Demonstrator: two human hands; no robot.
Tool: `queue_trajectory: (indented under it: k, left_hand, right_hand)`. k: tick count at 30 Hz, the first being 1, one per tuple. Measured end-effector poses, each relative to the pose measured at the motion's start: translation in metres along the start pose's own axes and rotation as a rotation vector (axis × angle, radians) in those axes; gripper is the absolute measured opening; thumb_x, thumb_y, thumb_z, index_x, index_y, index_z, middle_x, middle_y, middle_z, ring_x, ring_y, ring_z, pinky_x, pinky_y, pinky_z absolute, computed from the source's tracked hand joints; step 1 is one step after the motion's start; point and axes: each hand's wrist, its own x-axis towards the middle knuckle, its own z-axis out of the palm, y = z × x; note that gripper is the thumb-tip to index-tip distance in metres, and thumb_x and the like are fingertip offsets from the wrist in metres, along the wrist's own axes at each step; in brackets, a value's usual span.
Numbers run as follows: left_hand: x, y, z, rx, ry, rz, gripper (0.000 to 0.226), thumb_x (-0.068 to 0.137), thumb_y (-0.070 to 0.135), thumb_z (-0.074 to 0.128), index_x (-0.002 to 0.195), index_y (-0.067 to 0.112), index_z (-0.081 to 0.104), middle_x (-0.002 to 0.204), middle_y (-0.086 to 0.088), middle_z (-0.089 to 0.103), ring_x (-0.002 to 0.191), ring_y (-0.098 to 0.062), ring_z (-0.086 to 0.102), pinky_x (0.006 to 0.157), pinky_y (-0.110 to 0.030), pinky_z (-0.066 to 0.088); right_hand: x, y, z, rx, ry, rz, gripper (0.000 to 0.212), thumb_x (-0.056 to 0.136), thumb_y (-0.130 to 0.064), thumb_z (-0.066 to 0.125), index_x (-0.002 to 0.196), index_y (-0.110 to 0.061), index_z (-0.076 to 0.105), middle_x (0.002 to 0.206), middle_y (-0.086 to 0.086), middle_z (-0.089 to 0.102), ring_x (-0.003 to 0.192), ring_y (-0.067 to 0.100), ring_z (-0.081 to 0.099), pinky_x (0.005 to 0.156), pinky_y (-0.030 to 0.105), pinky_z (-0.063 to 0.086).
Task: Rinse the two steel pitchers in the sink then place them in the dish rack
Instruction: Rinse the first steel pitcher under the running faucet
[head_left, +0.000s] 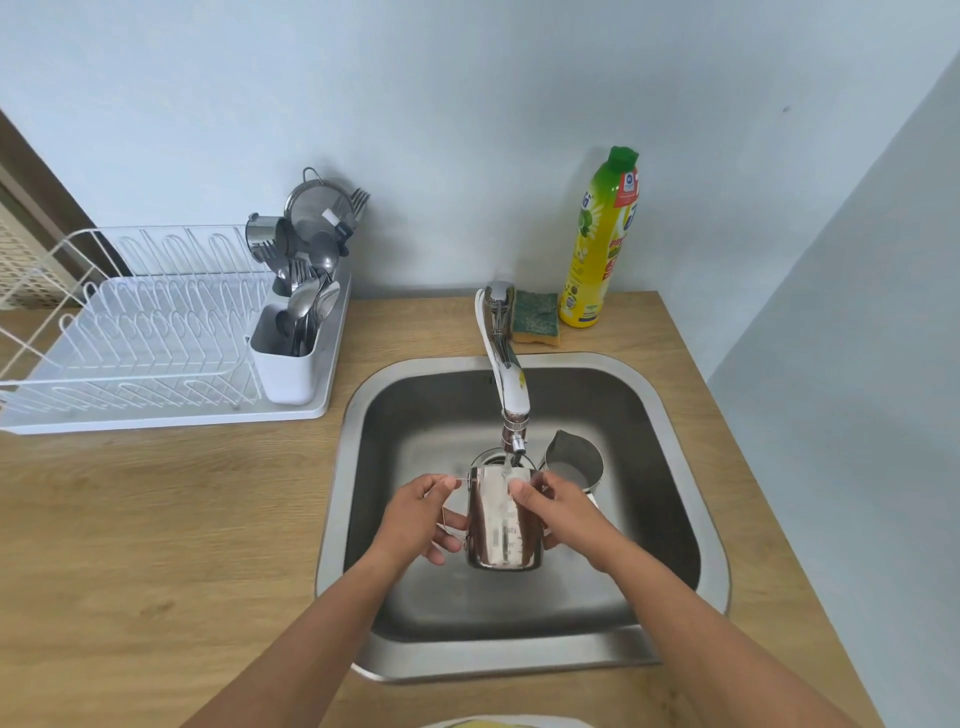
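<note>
Both hands hold 1 steel pitcher (501, 519) upright over the sink (675, 410), under the faucet (506, 364) stream: the left hand (423, 517) is closed on its handle, the right hand (558, 512) presses its side. To rinse well, I would swirl the water, tip it out and wet the outside. The second pitcher (574, 460) stands just beyond the right hand. The dish rack (130, 332) is far left of the left hand. The soap bottle (602, 239) label is too blurred to read; the pitcher's scale marks also.

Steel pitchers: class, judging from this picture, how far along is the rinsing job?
Done: nothing yet; the dish rack holds no pitcher. In hand: both hands, left and right, hold one pitcher under the running tap. Left: the second pitcher waits in the sink; then racking both.
</note>
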Motion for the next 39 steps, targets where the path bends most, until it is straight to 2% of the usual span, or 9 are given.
queue_trajectory:
  k: [4, 11, 16, 22, 25, 28, 33, 36, 39]
  left_hand:
    - [0.005, 0.003, -0.001, -0.009, -0.015, -0.044, 0.027, 0.101, 0.032, 0.047, 0.115, 0.013, 0.059, 0.076, -0.020, 0.073, 0.046, -0.023, 0.063, 0.040, -0.026, 0.049]
    - [0.009, 0.002, -0.001, 0.045, -0.058, -0.130, 0.034, 0.102, 0.033, 0.043, 0.115, 0.004, 0.057, 0.075, -0.018, 0.072, 0.042, -0.020, 0.062, 0.038, -0.026, 0.050]
    - [0.013, 0.001, -0.002, 0.052, -0.060, -0.166, 0.038, 0.102, 0.033, 0.042, 0.109, 0.000, 0.061, 0.064, -0.014, 0.071, 0.043, -0.021, 0.063, 0.037, -0.027, 0.049]
    - [0.012, 0.003, -0.002, 0.026, -0.090, -0.211, 0.039, 0.103, 0.032, 0.040, 0.110, 0.000, 0.059, 0.054, -0.009, 0.068, 0.041, -0.020, 0.063, 0.035, -0.024, 0.047]
    - [0.011, 0.005, -0.003, 0.031, -0.108, -0.214, 0.037, 0.103, 0.034, 0.038, 0.110, 0.004, 0.059, 0.067, -0.014, 0.072, 0.046, -0.022, 0.066, 0.039, -0.025, 0.049]
    - [0.008, 0.005, -0.005, 0.000, -0.152, -0.201, 0.033, 0.103, 0.037, 0.039, 0.108, 0.009, 0.057, 0.080, -0.016, 0.072, 0.057, -0.026, 0.069, 0.047, -0.028, 0.055]
    - [0.010, -0.003, -0.008, -0.107, -0.209, -0.174, 0.027, 0.100, 0.034, 0.048, 0.109, 0.011, 0.060, 0.111, -0.021, 0.070, 0.084, -0.035, 0.071, 0.069, -0.040, 0.061]
    - [0.013, -0.007, -0.009, -0.144, -0.206, -0.145, 0.018, 0.100, 0.027, 0.051, 0.104, 0.013, 0.062, 0.114, -0.016, 0.068, 0.085, -0.029, 0.069, 0.080, -0.043, 0.060]
    - [0.012, -0.005, -0.009, -0.125, -0.214, -0.127, 0.015, 0.100, 0.024, 0.052, 0.104, 0.015, 0.063, 0.118, -0.014, 0.066, 0.094, -0.026, 0.067, 0.083, -0.041, 0.060]
  right_hand:
    - [0.000, -0.007, -0.001, -0.039, 0.011, 0.025, 0.054, 0.083, -0.066, 0.058, 0.109, -0.019, 0.063, 0.099, 0.006, 0.072, 0.080, 0.021, 0.070, 0.062, 0.039, 0.061]
    - [0.000, -0.011, -0.001, -0.089, 0.004, 0.157, 0.073, 0.075, -0.078, 0.054, 0.097, -0.011, 0.069, 0.084, 0.012, 0.074, 0.068, 0.028, 0.073, 0.054, 0.039, 0.061]
    - [0.003, -0.015, -0.001, -0.097, 0.018, 0.237, 0.083, 0.069, -0.083, 0.053, 0.096, -0.006, 0.069, 0.082, 0.016, 0.075, 0.067, 0.034, 0.074, 0.056, 0.045, 0.062]
    - [0.004, -0.020, -0.003, -0.145, 0.029, 0.255, 0.082, 0.069, -0.082, 0.052, 0.092, -0.005, 0.068, 0.075, 0.018, 0.074, 0.065, 0.038, 0.073, 0.059, 0.052, 0.061]
    - [0.001, -0.022, -0.003, -0.138, 0.025, 0.203, 0.076, 0.072, -0.079, 0.055, 0.097, -0.008, 0.069, 0.084, 0.013, 0.074, 0.070, 0.032, 0.073, 0.059, 0.051, 0.062]
    - [-0.003, -0.020, -0.001, -0.127, 0.027, 0.136, 0.064, 0.071, -0.074, 0.061, 0.106, -0.020, 0.063, 0.099, -0.001, 0.070, 0.087, 0.022, 0.069, 0.062, 0.048, 0.063]
    - [-0.007, -0.009, 0.004, -0.195, 0.124, 0.007, 0.060, 0.062, -0.060, 0.080, 0.105, -0.027, 0.055, 0.097, -0.010, 0.068, 0.091, 0.014, 0.068, 0.086, 0.040, 0.056]
    - [-0.009, -0.004, 0.006, -0.152, 0.158, -0.021, 0.072, 0.057, -0.048, 0.087, 0.117, -0.030, 0.053, 0.104, -0.014, 0.068, 0.100, 0.010, 0.065, 0.095, 0.038, 0.052]
    - [-0.014, -0.003, 0.008, -0.148, 0.197, -0.052, 0.082, 0.055, -0.043, 0.090, 0.125, -0.030, 0.049, 0.109, -0.013, 0.067, 0.105, 0.012, 0.063, 0.096, 0.034, 0.050]
